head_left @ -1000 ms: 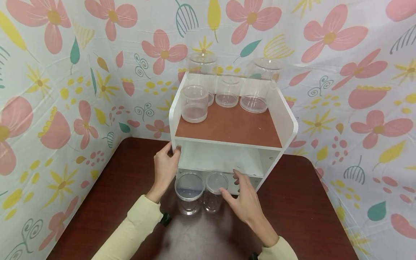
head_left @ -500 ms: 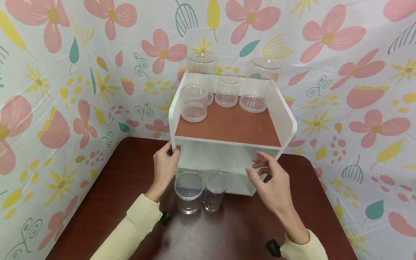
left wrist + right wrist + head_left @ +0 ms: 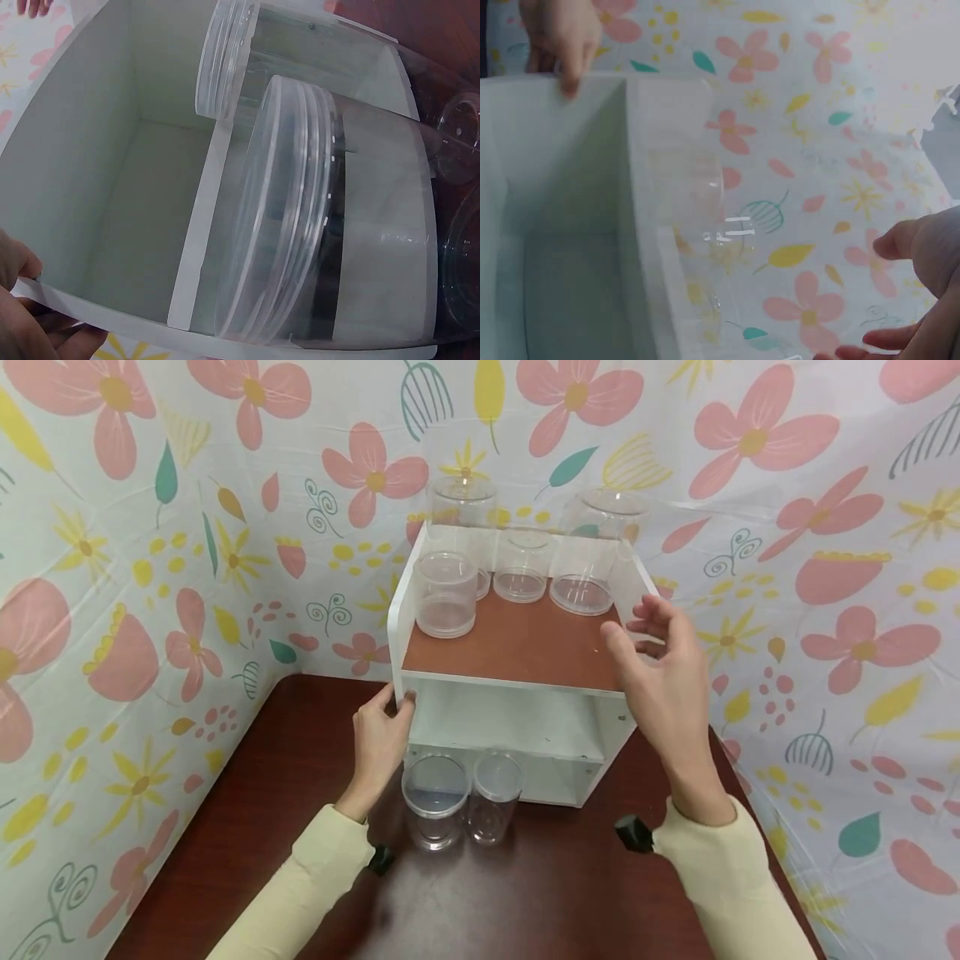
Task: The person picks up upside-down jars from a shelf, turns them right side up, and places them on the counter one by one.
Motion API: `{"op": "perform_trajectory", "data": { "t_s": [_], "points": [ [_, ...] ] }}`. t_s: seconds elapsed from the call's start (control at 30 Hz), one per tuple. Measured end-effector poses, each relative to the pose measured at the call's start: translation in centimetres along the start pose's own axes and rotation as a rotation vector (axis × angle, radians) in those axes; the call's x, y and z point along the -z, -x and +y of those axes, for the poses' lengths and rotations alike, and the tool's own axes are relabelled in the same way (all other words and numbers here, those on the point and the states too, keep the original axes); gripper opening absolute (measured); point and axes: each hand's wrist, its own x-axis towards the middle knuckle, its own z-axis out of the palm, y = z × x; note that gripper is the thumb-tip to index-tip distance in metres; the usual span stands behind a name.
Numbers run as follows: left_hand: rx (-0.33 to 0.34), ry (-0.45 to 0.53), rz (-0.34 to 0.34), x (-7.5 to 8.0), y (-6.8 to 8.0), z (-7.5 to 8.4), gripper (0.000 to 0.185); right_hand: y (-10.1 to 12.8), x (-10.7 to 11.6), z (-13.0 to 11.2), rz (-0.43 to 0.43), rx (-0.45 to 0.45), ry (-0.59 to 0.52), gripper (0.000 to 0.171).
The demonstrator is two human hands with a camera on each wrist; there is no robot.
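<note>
A white shelf unit with a brown top board (image 3: 532,647) stands on the dark table. My left hand (image 3: 378,739) pinches the edge of its left side panel, thumb inside and fingers outside, as the left wrist view shows too. My right hand (image 3: 671,681) is raised by the unit's right side panel, fingers loosely bent, nothing between them. In front of the lower shelves, a wide clear lidded jar (image 3: 435,810) and a narrower clear jar (image 3: 495,797) stand side by side. Several clear jars stand on the top board, one jar (image 3: 446,610) at its front left.
Farther back on the top board are a middle jar (image 3: 521,581) and a large jar (image 3: 581,593) at the right. The middle shelf (image 3: 510,718) holds nothing visible. A flower-print cloth (image 3: 817,610) hangs close behind and at both sides of the table (image 3: 525,893).
My right hand has moved away from the narrower jar on the table, rightward and up to the unit's top right. The left hand keeps its place on the side panel.
</note>
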Motion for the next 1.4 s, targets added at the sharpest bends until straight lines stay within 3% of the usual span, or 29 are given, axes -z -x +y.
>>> {"op": "perform_trajectory", "data": {
  "t_s": [0.2,0.47,0.77,1.03,1.2,1.4],
  "points": [
    [0.006,0.001,-0.003,0.0,0.0,0.0,0.018,-3.3,-1.4,-0.5,0.008,-0.08,0.066,0.071],
    [0.005,0.008,-0.006,0.1,0.0,0.1,0.021,-7.6,-4.4,-1.1,0.108,-0.155,0.111,0.085],
    [0.004,0.011,-0.003,0.3,-0.1,0.1,0.018,-11.4,-6.7,0.0,0.126,-0.265,0.169,0.106],
    [0.01,0.012,-0.011,0.2,-0.1,0.1,0.02,-14.4,-8.2,1.2,0.194,-0.322,0.327,0.097],
    [0.006,0.011,-0.01,0.2,-0.3,0.1,0.017,-16.0,-8.6,1.6,0.226,-0.38,0.319,0.098],
    [0.009,0.011,-0.014,0.1,-0.2,0.0,0.017,-17.0,-8.6,2.4,0.19,-0.425,0.298,0.123]
  ]
}}
